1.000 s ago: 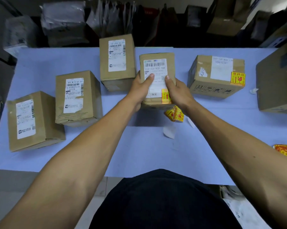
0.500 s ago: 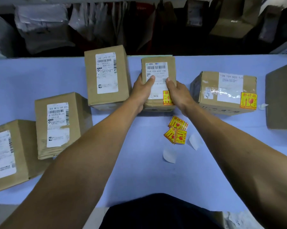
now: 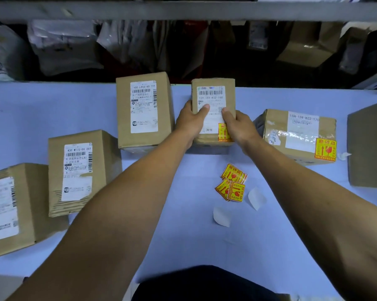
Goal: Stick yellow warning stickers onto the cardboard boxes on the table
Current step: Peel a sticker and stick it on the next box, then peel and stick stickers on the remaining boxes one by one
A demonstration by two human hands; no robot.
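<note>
hands bracket the small brown cardboard box (image 3: pixel 213 109) at the table's far edge: left hand (image 3: pixel 188 124) and right hand (image 3: pixel 239 127) grip its sides; its yellow warning sticker (image 3: pixel 223 132) looks stuck; next, i'd guess, a loose yellow sticker (image 3: pixel 232 184) for an unlabelled box (image 3: pixel 143 111).

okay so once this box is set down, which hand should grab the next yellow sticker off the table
Probably the right hand. The loose yellow stickers lie just under the right forearm, on the blue table. The left hand would have to cross over.
</note>
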